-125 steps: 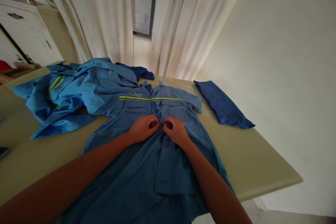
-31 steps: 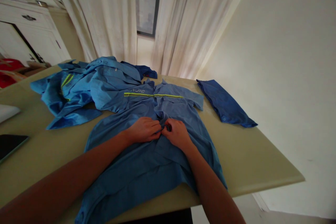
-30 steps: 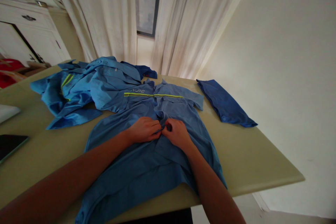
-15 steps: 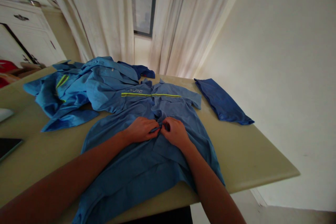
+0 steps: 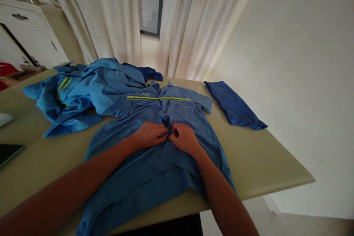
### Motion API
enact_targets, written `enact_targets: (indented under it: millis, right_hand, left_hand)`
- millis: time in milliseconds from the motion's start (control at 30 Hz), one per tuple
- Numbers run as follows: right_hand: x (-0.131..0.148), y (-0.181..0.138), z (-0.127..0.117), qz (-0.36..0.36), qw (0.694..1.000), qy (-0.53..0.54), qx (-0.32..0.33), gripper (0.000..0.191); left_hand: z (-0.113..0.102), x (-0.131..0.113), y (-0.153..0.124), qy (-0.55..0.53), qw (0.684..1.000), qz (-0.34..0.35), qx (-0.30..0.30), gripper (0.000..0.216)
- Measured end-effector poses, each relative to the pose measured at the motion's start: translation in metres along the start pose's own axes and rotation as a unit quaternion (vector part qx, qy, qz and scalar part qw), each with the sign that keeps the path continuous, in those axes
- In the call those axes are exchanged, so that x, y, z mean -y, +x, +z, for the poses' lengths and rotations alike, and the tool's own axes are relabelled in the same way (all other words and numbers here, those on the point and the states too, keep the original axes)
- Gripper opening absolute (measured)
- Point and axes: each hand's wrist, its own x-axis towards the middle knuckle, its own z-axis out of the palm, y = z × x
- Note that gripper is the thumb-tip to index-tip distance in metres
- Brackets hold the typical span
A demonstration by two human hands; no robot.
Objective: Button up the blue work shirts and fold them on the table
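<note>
A blue work shirt (image 5: 182, 108) with a yellow-green stripe across its chest lies spread on the table, collar away from me. At its front placket my left hand (image 5: 151, 134) pinches the cloth from the left side. Close against it, my right hand (image 5: 184, 137) grips the same front edge between thumb and fingers. A small fold of fabric shows between the fingertips; whether a button is there I cannot make out. The shirt's hem hangs toward the table's near edge.
More blue garments (image 5: 110, 77) lie heaped at the back left, beside the shirt. A folded dark blue garment (image 5: 235, 105) rests on the right of the pale table (image 5: 262, 166). A dark flat device (image 5: 9, 153) and a white object (image 5: 4, 119) sit at the left.
Both hands keep their grip at the placket, with only slight finger movement. The view has shifted very slightly; the garments lie as before.
</note>
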Motion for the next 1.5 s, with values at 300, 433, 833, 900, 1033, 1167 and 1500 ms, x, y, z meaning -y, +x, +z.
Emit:
enact_targets:
  millis: [300, 433, 833, 900, 1033, 1167, 1500]
  right_hand:
    - [-0.008, 0.004, 0.004, -0.045, 0.988, 0.150, -0.006, 0.008]
    - [-0.009, 0.003, 0.003, -0.042, 0.983, 0.177, 0.004, 0.008]
    - [-0.012, 0.004, 0.007, -0.032, 0.979, 0.203, -0.011, 0.011]
    - [-0.013, 0.004, 0.007, -0.032, 0.978, 0.206, -0.007, 0.012]
    - [-0.015, 0.004, 0.006, -0.033, 0.979, 0.199, -0.001, 0.013]
    - [-0.013, 0.004, 0.008, -0.033, 0.978, 0.206, -0.007, 0.013]
    - [-0.009, 0.007, 0.014, -0.028, 0.977, 0.213, -0.012, 0.014]
  left_hand:
    - [0.000, 0.009, 0.000, -0.095, 0.993, -0.064, 0.039, 0.021]
    - [0.000, 0.009, -0.001, -0.086, 0.993, -0.058, 0.049, 0.023]
    - [-0.003, 0.008, -0.001, -0.075, 0.996, -0.039, 0.042, 0.026]
    - [-0.001, 0.009, -0.002, -0.074, 0.996, -0.032, 0.034, 0.027]
    - [0.001, 0.010, -0.002, -0.076, 0.996, -0.026, 0.028, 0.028]
    - [0.001, 0.009, -0.002, -0.082, 0.996, -0.039, 0.016, 0.032]
    - [-0.007, 0.004, 0.002, -0.174, 0.978, -0.112, -0.002, 0.037]
